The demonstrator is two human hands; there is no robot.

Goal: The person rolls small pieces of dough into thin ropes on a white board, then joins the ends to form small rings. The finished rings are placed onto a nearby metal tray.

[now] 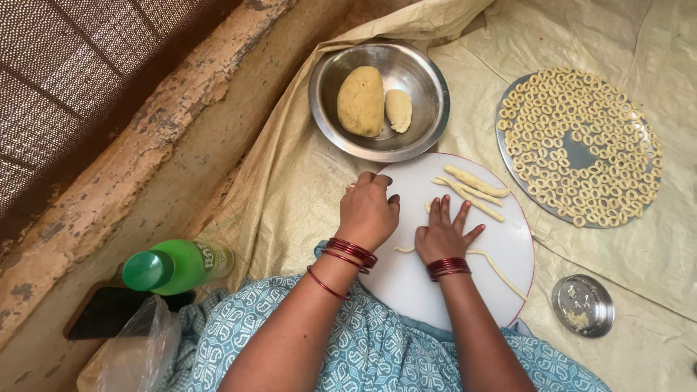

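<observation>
My right hand lies flat, fingers spread, on a thin rope of dough that runs across the white round board. My left hand rests curled on the board's left edge with nothing visible in it. Both wrists wear red bangles. A few thicker dough sticks lie on the far side of the board. A steel bowl beyond the board holds a large dough lump and a smaller piece.
A steel plate at the right is covered with several small dough rings. A small steel dish sits near right. A green bottle, a dark phone and a plastic bag lie at left. A worn step borders the cloth.
</observation>
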